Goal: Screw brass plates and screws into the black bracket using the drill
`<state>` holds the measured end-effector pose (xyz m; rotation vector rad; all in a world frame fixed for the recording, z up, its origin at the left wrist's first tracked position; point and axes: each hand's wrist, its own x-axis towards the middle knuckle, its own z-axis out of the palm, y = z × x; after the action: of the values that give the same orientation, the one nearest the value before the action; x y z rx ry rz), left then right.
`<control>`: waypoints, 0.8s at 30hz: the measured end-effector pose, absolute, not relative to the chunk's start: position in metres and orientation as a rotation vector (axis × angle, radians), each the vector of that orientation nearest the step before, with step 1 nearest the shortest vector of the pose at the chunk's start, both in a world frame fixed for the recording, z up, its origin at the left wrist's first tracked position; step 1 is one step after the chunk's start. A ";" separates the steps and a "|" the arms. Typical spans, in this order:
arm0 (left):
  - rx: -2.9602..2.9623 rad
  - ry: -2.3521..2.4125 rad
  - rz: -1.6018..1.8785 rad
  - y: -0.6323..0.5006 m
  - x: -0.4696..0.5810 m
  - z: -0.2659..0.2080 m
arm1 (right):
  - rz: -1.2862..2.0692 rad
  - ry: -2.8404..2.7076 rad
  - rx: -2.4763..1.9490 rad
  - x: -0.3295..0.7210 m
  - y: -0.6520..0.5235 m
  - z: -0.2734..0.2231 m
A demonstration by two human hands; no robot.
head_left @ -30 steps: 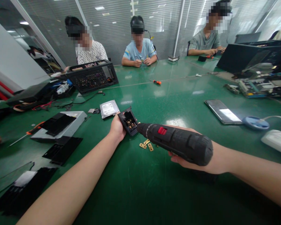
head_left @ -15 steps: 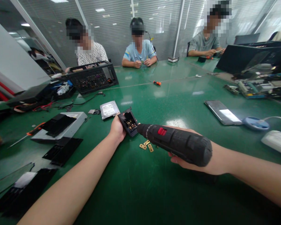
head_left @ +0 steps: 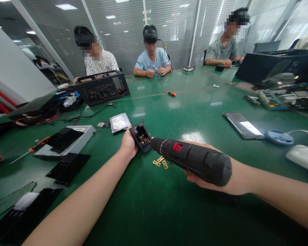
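My left hand (head_left: 129, 143) is closed around the side of a small black box (head_left: 140, 136), tilted with its open face toward me. Brass-coloured metal parts show inside the box. My right hand (head_left: 207, 182) grips a black cordless drill (head_left: 192, 159) with a red switch on top, its chuck end pointing left at the box's right edge. The drill body hides most of my right fingers, and the bit's tip cannot be made out. Below the box, on the green table, lie several small brass plates (head_left: 161, 161) with holes.
A hard drive (head_left: 119, 122) lies behind my left hand. To the left are a metal drive case (head_left: 78, 140), an orange screwdriver (head_left: 32, 148) and black panels (head_left: 68, 167). A phone (head_left: 242, 125) and a blue round object (head_left: 279, 136) lie right. Three people sit across the table.
The view has tipped up slightly, so everything sits a little lower in the picture. My hands, the box and the drill keep nearly the same positions relative to each other.
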<state>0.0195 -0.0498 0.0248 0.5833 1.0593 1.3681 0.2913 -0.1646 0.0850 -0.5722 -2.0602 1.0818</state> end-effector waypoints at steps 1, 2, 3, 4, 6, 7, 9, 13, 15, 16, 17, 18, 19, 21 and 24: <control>0.577 1.062 1.369 -0.050 0.020 0.025 | 1.092 -2.060 -0.581 0.291 -0.165 0.085; 0.570 1.065 1.370 -0.050 0.020 0.025 | 1.104 -2.061 -0.586 0.291 -0.165 0.085; 0.564 1.067 1.371 -0.050 0.020 0.025 | 1.114 -2.059 -0.578 0.291 -0.166 0.085; 0.559 1.070 1.371 -0.050 0.020 0.026 | 1.120 -2.052 -0.562 0.290 -0.166 0.085; 0.552 1.080 1.366 -0.050 0.021 0.026 | 1.126 -2.047 -0.539 0.290 -0.167 0.086; 0.546 1.087 1.362 -0.049 0.021 0.027 | 1.123 -2.048 -0.533 0.290 -0.167 0.086; 0.535 1.096 1.362 -0.049 0.021 0.027 | 1.113 -2.057 -0.537 0.291 -0.166 0.085; 0.562 1.071 1.347 -0.049 0.020 0.026 | 1.090 -2.073 -0.568 0.292 -0.165 0.084; 0.584 1.058 1.338 -0.050 0.020 0.025 | 1.078 -2.081 -0.587 0.292 -0.165 0.084; 0.587 1.055 1.338 -0.050 0.019 0.025 | 1.073 -2.083 -0.599 0.293 -0.165 0.084; 0.583 1.054 1.339 -0.050 0.019 0.025 | 1.072 -2.084 -0.612 0.293 -0.165 0.084; 0.574 1.053 1.339 -0.050 0.019 0.025 | 1.076 -2.084 -0.622 0.293 -0.165 0.084; 0.566 1.054 1.337 -0.050 0.019 0.025 | 1.086 -2.081 -0.624 0.293 -0.166 0.085; 0.560 1.053 1.333 -0.050 0.020 0.026 | 1.111 -2.074 -0.606 0.293 -0.166 0.085; 0.549 1.041 1.343 -0.050 0.020 0.026 | 1.127 -2.067 -0.586 0.292 -0.165 0.087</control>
<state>0.0203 -0.0504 0.0265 0.5485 1.0405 1.3434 0.2919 -0.1654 0.0865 -0.5864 -2.0670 1.1269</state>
